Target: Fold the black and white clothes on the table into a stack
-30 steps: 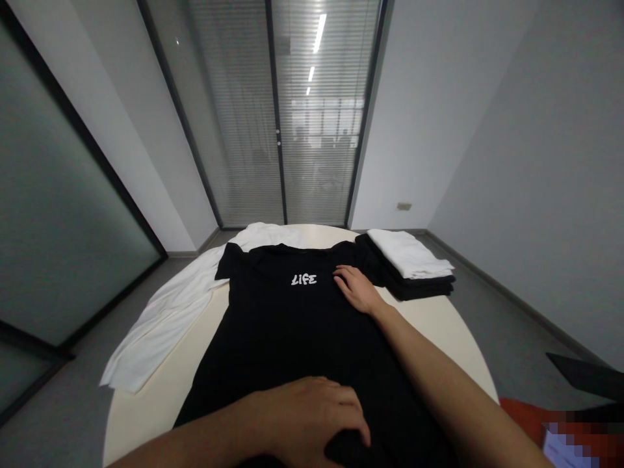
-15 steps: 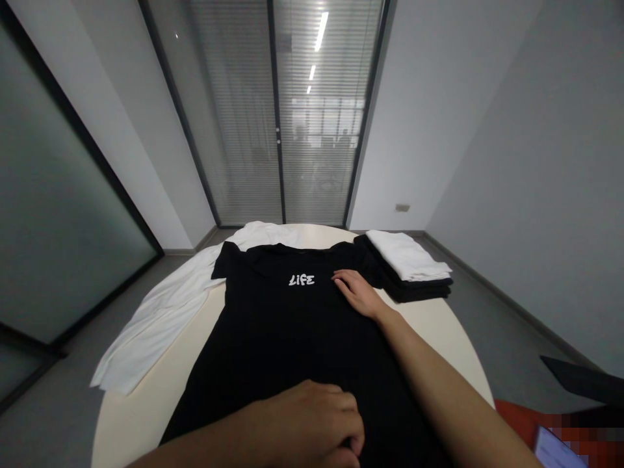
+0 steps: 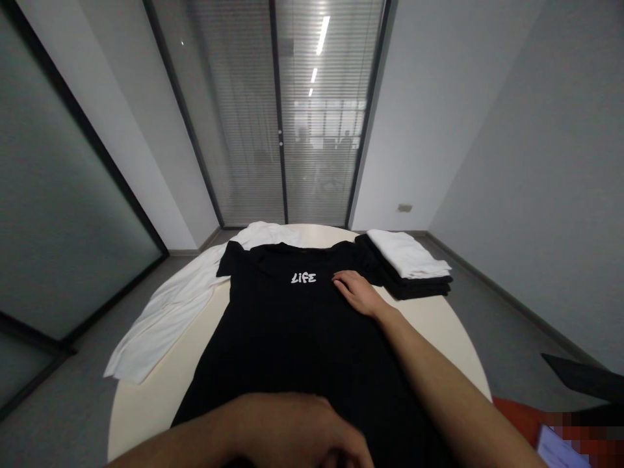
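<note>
A black T-shirt point(image 3: 292, 338) lies spread out, its collar at the far side and white lettering point(image 3: 303, 278) across its chest, upside down to me. My right hand point(image 3: 358, 292) rests flat on its upper right part near the sleeve, fingers stretched out together. Low in the picture, my left hand point(image 3: 312, 426) is over the lower part of the shirt with its fingers curled. The bottom edge cuts off some of those fingers, and what may be between them is hidden.
A round cream table point(image 3: 453, 344) carries the shirt. White cloth point(image 3: 166, 312) lies loosely along its left side. Folded garments, white point(image 3: 409, 253) over black point(image 3: 424, 288), are stacked at the right. Something orange point(image 3: 517, 416) and a lit screen point(image 3: 560, 448) show at lower right.
My left hand has moved down, toward me, and more of it is cut off by the bottom edge. My right hand stays in place on the shirt. The view has shifted slightly.
</note>
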A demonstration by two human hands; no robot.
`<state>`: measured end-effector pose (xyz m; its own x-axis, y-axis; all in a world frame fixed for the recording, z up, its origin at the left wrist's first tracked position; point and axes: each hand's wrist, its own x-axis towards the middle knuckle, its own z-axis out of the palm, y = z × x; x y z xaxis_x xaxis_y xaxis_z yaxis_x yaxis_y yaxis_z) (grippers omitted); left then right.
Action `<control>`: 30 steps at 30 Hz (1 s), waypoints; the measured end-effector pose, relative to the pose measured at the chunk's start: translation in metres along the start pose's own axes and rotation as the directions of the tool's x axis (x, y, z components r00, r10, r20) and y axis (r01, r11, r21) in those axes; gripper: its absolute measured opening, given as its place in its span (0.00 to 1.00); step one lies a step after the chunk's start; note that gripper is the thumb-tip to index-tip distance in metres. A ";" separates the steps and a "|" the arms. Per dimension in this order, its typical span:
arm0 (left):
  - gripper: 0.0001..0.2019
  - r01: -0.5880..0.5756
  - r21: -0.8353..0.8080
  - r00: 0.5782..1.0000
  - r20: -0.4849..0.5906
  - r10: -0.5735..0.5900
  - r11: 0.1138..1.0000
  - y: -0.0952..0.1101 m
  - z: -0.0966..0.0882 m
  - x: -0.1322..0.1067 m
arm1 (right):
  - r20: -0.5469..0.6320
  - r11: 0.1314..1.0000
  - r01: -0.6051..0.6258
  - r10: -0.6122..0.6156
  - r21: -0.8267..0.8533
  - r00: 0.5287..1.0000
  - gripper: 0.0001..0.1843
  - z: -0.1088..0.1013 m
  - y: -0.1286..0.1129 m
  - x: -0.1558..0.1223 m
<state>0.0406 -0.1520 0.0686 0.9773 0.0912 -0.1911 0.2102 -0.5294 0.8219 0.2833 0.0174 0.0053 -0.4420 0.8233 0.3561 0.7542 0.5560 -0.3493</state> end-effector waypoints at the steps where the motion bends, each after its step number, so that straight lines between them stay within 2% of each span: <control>1: 0.17 0.047 0.054 0.989 -0.142 -0.039 0.997 0.003 -0.007 -0.003 | 0.010 1.000 0.012 -0.012 -0.015 1.000 0.19 0.000 -0.001 -0.001; 3: 0.19 0.104 0.224 0.934 -0.358 -0.017 0.969 0.001 -0.014 -0.008 | 0.030 0.999 0.041 -0.040 -0.035 0.999 0.19 -0.001 -0.001 -0.003; 4: 0.24 0.102 0.309 0.916 -0.401 0.032 0.946 -0.003 -0.014 -0.010 | 0.041 0.998 0.058 -0.056 -0.039 0.998 0.19 -0.002 -0.002 -0.005; 5: 0.29 0.080 0.382 0.916 -0.393 0.084 0.921 -0.008 -0.011 -0.012 | 0.052 0.996 0.076 -0.073 -0.040 0.996 0.20 -0.004 -0.001 -0.006; 7: 0.37 0.013 0.467 0.947 -0.291 0.139 0.884 -0.016 0.000 -0.016 | 0.078 0.993 0.111 -0.108 -0.040 0.991 0.21 -0.007 0.000 -0.009; 9: 0.33 -0.062 0.512 0.972 -0.165 0.169 0.857 -0.020 0.014 -0.018 | 0.106 0.989 0.142 -0.136 -0.047 0.985 0.23 -0.010 0.001 -0.012; 11: 0.25 -0.119 0.537 0.977 -0.089 0.196 0.835 -0.018 0.026 -0.019 | 0.128 0.985 0.161 -0.152 -0.065 0.980 0.23 -0.014 0.002 -0.013; 14: 0.22 -0.165 0.552 0.972 -0.050 0.230 0.817 -0.013 0.033 -0.019 | 0.146 0.980 0.170 -0.154 -0.103 0.977 0.23 -0.016 0.000 -0.009; 16: 0.23 -0.169 0.564 0.969 -0.055 0.240 0.808 -0.016 0.028 -0.019 | 0.147 0.980 0.145 -0.124 -0.137 0.981 0.22 -0.015 -0.003 -0.005; 18: 0.28 -0.099 0.592 0.968 -0.129 0.216 0.800 -0.024 0.015 -0.021 | 0.136 0.979 0.098 -0.074 -0.176 0.988 0.20 -0.012 -0.008 0.000; 20: 0.30 0.085 0.611 0.950 -0.288 0.121 0.787 -0.038 -0.002 -0.025 | 0.109 0.974 0.053 -0.029 -0.219 0.994 0.20 -0.008 -0.012 0.003; 21: 0.30 0.203 0.607 0.927 -0.372 0.050 0.768 -0.048 -0.011 -0.028 | 0.093 0.971 0.038 -0.016 -0.236 0.995 0.19 -0.006 -0.014 0.003; 22: 0.30 0.320 0.585 0.885 -0.465 -0.015 0.745 -0.058 -0.020 -0.031 | 0.080 0.968 0.029 -0.009 -0.247 0.997 0.19 -0.005 -0.014 0.003; 24: 0.29 0.468 0.531 0.809 -0.580 -0.100 0.706 -0.082 -0.037 -0.038 | 0.070 0.966 0.028 -0.010 -0.256 0.998 0.18 -0.004 -0.014 0.003; 27: 0.29 0.614 0.424 0.689 -0.699 -0.190 0.666 -0.115 -0.057 -0.049 | 0.091 0.958 0.044 -0.018 -0.285 0.996 0.16 -0.006 -0.017 0.003; 28: 0.29 0.628 0.401 0.672 -0.712 -0.205 0.667 -0.124 -0.061 -0.052 | 0.111 0.951 0.067 -0.035 -0.300 0.993 0.15 -0.008 -0.021 0.003; 30: 0.27 0.613 0.389 0.684 -0.697 -0.215 0.688 -0.137 -0.070 -0.056 | 0.170 0.939 0.162 -0.114 -0.304 0.979 0.12 -0.010 -0.037 0.006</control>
<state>-0.0416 -0.0256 0.0040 0.6414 0.7643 0.0668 0.7333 -0.6363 0.2397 0.2580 0.0005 0.0288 -0.6012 0.7620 0.2408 0.7840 0.6207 -0.0070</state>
